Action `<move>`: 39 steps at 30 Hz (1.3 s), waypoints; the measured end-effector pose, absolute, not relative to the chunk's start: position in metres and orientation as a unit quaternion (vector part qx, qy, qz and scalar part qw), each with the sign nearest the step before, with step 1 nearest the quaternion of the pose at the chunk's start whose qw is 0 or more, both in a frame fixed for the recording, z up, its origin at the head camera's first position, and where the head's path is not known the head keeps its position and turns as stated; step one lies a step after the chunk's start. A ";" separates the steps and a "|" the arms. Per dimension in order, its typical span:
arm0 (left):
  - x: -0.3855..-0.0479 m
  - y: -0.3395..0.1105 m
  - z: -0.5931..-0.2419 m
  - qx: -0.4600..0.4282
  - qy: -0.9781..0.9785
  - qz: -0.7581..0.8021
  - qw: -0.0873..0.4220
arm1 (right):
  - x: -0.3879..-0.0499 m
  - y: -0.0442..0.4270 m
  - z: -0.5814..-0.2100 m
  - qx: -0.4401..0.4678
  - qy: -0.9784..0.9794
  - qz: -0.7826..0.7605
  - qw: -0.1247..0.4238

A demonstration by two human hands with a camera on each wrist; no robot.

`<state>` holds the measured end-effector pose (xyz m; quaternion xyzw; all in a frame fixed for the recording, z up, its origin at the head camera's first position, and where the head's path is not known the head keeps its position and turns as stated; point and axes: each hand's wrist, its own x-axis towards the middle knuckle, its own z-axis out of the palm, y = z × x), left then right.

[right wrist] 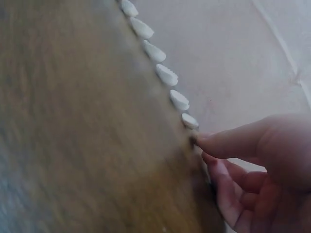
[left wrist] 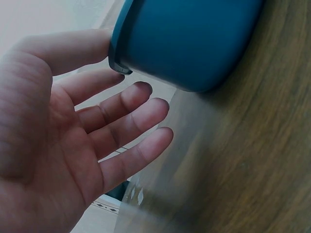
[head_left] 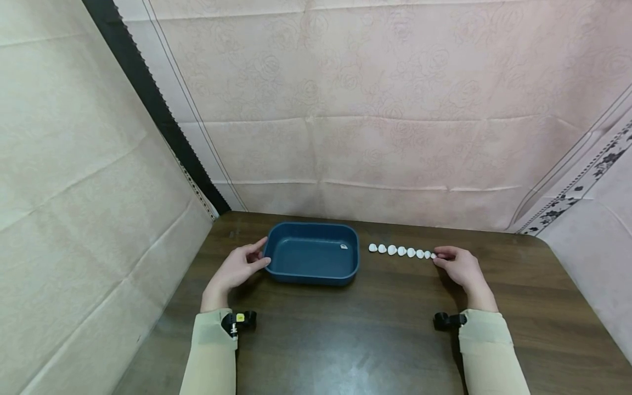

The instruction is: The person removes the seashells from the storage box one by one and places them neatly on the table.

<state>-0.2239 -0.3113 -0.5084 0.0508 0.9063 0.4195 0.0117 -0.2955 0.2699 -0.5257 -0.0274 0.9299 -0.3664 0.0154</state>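
Observation:
A dark blue rectangular basin (head_left: 313, 280) stands on the table, with a small white patch (head_left: 344, 247) inside near its right end. My left hand (head_left: 242, 266) touches the basin's left end with thumb and index finger. In the left wrist view, the other fingers (left wrist: 146, 114) extend loosely below the rim (left wrist: 114, 53). Right of the basin lies a row of several white seashells (head_left: 402, 250), smaller towards the right; the right wrist view shows ribbed edges on the shells (right wrist: 166, 75). My right hand (head_left: 461, 266) pinches the smallest shell at the row's right end, mostly hidden by the fingertips.
The brown wooden table (head_left: 345, 334) has rounded far corners. A pale patterned cloth (head_left: 375, 109) hangs just behind its far edge, with another cloth (head_left: 84, 164) along the left. A small black wrist camera (head_left: 446, 322) sits on the right sleeve.

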 end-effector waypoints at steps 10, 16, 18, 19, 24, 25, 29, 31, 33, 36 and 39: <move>-0.226 -0.311 -0.505 0.056 0.907 0.417 0.012 | -0.288 0.210 -0.493 -0.107 0.910 -0.395 -0.071; -0.227 -0.313 -0.506 0.056 0.906 0.420 0.011 | -0.277 0.115 -0.474 -0.225 0.859 -0.459 -0.027; -0.227 -0.312 -0.507 0.054 0.905 0.422 0.012 | -0.275 0.086 -0.471 -0.264 0.843 -0.469 -0.001; -0.227 -0.312 -0.508 0.052 0.904 0.424 0.013 | -0.275 0.073 -0.470 -0.281 0.837 -0.470 0.011; -0.228 -0.311 -0.511 0.054 0.904 0.424 0.013 | -0.285 0.028 -0.477 -0.310 0.848 -0.425 0.064; -0.228 -0.311 -0.512 0.054 0.903 0.426 0.012 | -0.287 0.021 -0.478 -0.306 0.856 -0.410 0.074; -0.228 -0.312 -0.513 0.054 0.902 0.428 0.006 | -0.293 0.005 -0.484 -0.291 0.883 -0.354 0.101; -0.228 -0.312 -0.512 0.056 0.902 0.428 0.005 | -0.295 0.000 -0.485 -0.280 0.891 -0.343 0.099; -0.228 -0.312 -0.511 0.055 0.901 0.430 0.005 | -0.297 -0.003 -0.486 -0.270 0.899 -0.332 0.091; -0.228 -0.312 -0.512 0.053 0.901 0.430 0.009 | -0.300 -0.005 -0.491 -0.254 0.910 -0.317 0.083; -0.227 -0.312 -0.512 0.049 0.900 0.432 0.010 | -0.303 -0.007 -0.495 -0.245 0.917 -0.301 0.088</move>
